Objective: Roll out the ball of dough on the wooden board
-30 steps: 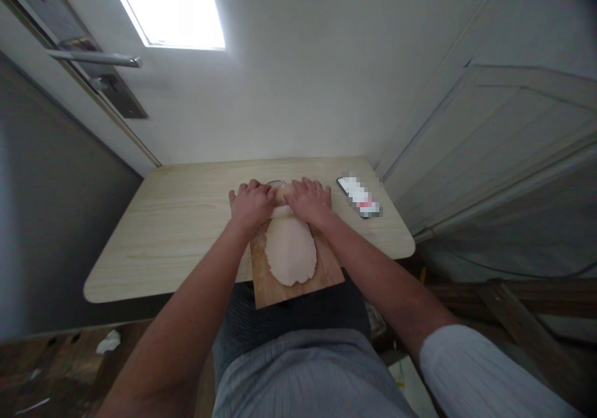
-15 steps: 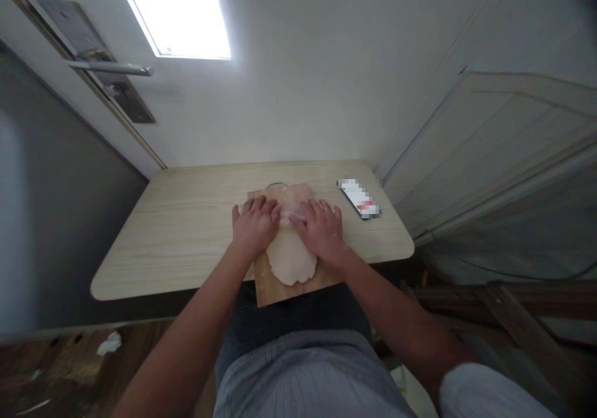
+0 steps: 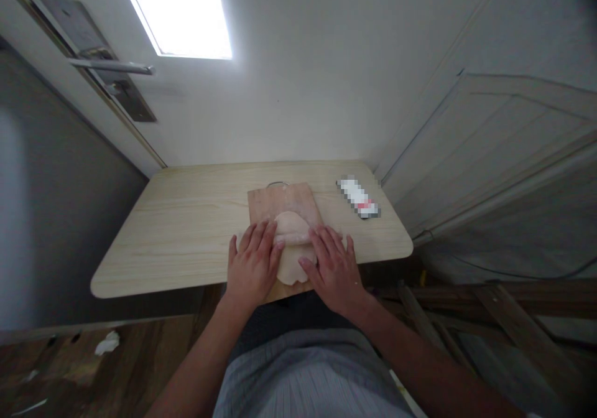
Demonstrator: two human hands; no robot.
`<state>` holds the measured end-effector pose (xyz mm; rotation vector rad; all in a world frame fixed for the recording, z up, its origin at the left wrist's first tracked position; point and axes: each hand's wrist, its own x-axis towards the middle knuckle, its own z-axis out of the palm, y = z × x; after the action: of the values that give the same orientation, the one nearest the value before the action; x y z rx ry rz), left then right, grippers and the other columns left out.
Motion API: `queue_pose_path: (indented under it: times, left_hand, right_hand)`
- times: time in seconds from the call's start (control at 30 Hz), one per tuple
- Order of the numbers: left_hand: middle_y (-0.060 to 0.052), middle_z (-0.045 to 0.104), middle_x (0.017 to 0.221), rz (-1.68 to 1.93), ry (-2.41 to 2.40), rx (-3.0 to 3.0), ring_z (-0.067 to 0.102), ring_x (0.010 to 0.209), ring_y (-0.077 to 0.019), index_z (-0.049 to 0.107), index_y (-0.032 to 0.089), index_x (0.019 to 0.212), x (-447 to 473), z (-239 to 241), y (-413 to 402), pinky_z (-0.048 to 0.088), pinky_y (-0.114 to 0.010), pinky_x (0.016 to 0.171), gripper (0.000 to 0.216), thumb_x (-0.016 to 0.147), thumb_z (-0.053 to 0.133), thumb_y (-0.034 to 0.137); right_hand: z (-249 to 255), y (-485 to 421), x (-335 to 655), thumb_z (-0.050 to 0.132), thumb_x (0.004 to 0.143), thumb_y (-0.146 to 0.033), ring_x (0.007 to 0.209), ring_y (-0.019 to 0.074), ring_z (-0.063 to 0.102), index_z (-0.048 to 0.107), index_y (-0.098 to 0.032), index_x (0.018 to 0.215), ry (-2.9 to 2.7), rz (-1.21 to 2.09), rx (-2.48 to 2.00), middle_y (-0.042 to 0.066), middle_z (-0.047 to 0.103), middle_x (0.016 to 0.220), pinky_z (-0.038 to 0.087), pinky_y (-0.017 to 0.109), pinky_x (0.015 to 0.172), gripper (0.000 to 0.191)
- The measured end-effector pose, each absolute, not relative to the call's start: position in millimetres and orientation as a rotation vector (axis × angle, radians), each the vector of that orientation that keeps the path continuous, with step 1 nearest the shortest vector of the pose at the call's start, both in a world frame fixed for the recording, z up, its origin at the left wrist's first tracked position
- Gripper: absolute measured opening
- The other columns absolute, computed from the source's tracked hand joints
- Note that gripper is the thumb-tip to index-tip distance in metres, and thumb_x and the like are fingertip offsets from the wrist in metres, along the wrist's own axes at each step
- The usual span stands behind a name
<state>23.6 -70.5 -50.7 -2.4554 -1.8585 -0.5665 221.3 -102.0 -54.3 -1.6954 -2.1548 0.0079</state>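
A flat, pale round of dough [image 3: 290,272] lies on a wooden cutting board [image 3: 268,203] with a metal handle at its far end. Across the middle of the dough rests a light-coloured rolling pin [image 3: 293,239]. My left hand [image 3: 253,264] is on the pin's left end, its fingers bent over it and the thumb on the near side. At the right end, my right hand [image 3: 336,269] lies over the pin in the same way, with its thumb above the dough. Both ends of the pin are mostly hidden by my fingers.
The board sits on a light wood-grain table [image 3: 177,219] with its near end at the front edge. To the right lies a phone [image 3: 357,197], its screen blurred out. Behind the table stands a white door with a metal handle [image 3: 112,66]. Wooden bars [image 3: 508,318] are at lower right.
Both hands and the rolling pin have moved back towards me, from the dough's far edge to its middle. The far part of the dough now shows.
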Motion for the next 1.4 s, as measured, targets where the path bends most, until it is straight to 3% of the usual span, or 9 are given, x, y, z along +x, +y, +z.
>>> queue_pose_path:
  times: [0.17,0.33,0.6,0.73,0.87,1.0,1.13,1.27,1.4]
  left_hand:
    - [-0.011,0.051,0.155,-0.607,-1.835,-2.474,0.045,0.145,-0.0322,0.047,0.026,0.152,20.3,-54.1,-94.4,0.031,-0.061,0.118,0.052,0.103,0.042,0.043]
    - [-0.010,0.053,0.154,-0.720,-1.820,-2.488,0.045,0.144,-0.0312,0.047,0.026,0.151,16.3,-62.5,-113.3,0.025,-0.060,0.120,0.051,0.102,0.048,0.041]
    - [-0.008,0.066,0.136,-1.016,-1.759,-2.486,0.054,0.134,-0.0273,0.060,0.026,0.132,14.7,-66.3,-126.5,0.022,-0.057,0.121,0.034,0.098,0.058,0.030]
    - [-0.007,0.069,0.124,-1.160,-1.708,-2.475,0.060,0.122,-0.0250,0.065,0.025,0.119,16.7,-64.3,-124.6,0.026,-0.056,0.120,0.023,0.096,0.061,0.026]
    - [-0.005,0.069,0.104,-1.264,-1.663,-2.455,0.063,0.103,-0.0227,0.068,0.024,0.104,19.5,-61.8,-126.9,0.037,-0.051,0.111,0.011,0.095,0.062,0.025]
    - [-0.005,0.067,0.086,-1.229,-1.750,-2.429,0.059,0.088,-0.0220,0.068,0.023,0.103,23.9,-55.4,-130.2,0.046,-0.040,0.086,0.012,0.096,0.060,0.029]
    - [-0.004,0.066,0.079,-1.123,-1.818,-2.402,0.058,0.082,-0.0220,0.070,0.023,0.105,30.0,-49.9,-126.4,0.044,-0.039,0.080,0.019,0.098,0.056,0.033]
    - [-0.009,0.073,0.105,-0.950,-1.903,-2.287,0.061,0.098,-0.0261,0.069,0.025,0.122,35.0,-51.0,-117.1,0.042,-0.045,0.093,0.029,0.099,0.054,0.036]
    - [-0.009,0.065,0.139,-0.761,-1.900,-2.313,0.054,0.129,-0.0308,0.062,0.027,0.135,36.2,-51.6,-106.2,0.026,-0.056,0.115,0.037,0.102,0.046,0.032]
  right_hand:
    - [-48.4,-103.8,229.5,0.048,0.103,-0.048,0.132,0.0265,0.054,0.063,-0.026,0.120,-1.993,0.185,-1.636,0.008,0.066,0.136,0.021,0.056,0.119,0.032]
    - [-52.3,-92.7,227.6,0.051,0.102,-0.041,0.116,0.0237,0.064,0.063,-0.024,0.102,-1.875,0.274,-1.574,0.006,0.073,0.120,0.023,0.053,0.118,0.021]
    - [-60.7,-85.1,228.4,0.050,0.101,-0.041,0.109,0.0255,0.064,0.063,-0.019,0.121,-1.905,0.111,-1.607,0.011,0.072,0.118,0.044,0.041,0.100,0.033]
    - [-61.9,-99.7,226.0,0.045,0.104,-0.037,0.132,0.0276,0.053,0.063,-0.019,0.128,-2.031,0.028,-1.642,0.010,0.066,0.135,0.034,0.048,0.114,0.035]
    - [-65.7,-126.0,224.4,0.041,0.106,-0.036,0.146,0.0287,0.039,0.050,-0.021,0.145,-2.053,-0.012,-1.686,0.010,0.055,0.151,0.020,0.057,0.121,0.043]
    - [-71.4,-146.3,229.3,0.043,0.105,-0.036,0.148,0.0282,0.036,0.048,-0.020,0.146,-2.042,0.025,-1.634,0.010,0.055,0.150,0.018,0.056,0.123,0.044]
    - [-79.1,-152.5,233.7,0.044,0.104,-0.033,0.148,0.0275,0.039,0.052,-0.023,0.142,-2.013,0.053,-1.596,0.010,0.057,0.147,0.019,0.056,0.124,0.041]
    - [-84.0,-147.2,232.0,0.043,0.103,-0.034,0.148,0.0274,0.038,0.050,-0.022,0.144,-2.004,0.000,-1.602,0.009,0.057,0.148,0.016,0.056,0.124,0.043]
    - [-82.1,-136.7,228.6,0.042,0.104,-0.037,0.151,0.0283,0.033,0.042,-0.021,0.152,-2.051,-0.057,-1.628,0.010,0.051,0.154,0.013,0.056,0.125,0.051]
